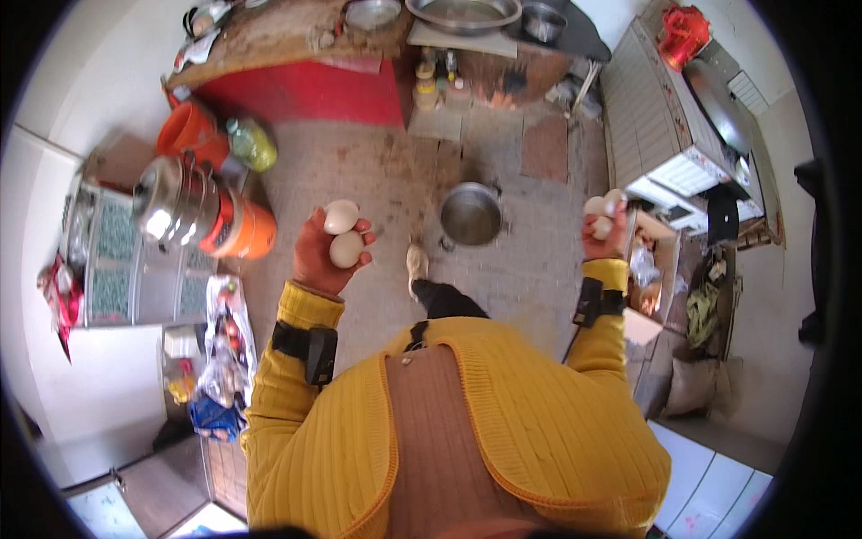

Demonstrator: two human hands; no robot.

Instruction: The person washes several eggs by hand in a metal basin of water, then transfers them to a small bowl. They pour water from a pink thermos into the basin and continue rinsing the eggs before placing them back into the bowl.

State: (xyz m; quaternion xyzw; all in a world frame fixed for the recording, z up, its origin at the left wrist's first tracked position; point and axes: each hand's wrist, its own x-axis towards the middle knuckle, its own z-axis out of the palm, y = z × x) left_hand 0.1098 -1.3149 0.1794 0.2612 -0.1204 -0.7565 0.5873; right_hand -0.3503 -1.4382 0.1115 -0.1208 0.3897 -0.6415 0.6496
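Note:
My left hand is palm up with its fingers curled around two pale eggs, an upper egg and a lower egg. On the right, my right hand holds three pale eggs, bunched against the fingers. A dark strap with a small black device is around each yellow sleeve. Between the hands and beyond them, a round metal pot stands on the floor with something dark inside. One shoe shows just left of that pot.
Orange buckets, a green-tinted plastic bottle and stacked metal pots stand at left. Ahead is a wooden counter with a large metal basin beside it. An open cardboard box is beside my right hand, below a tiled stove.

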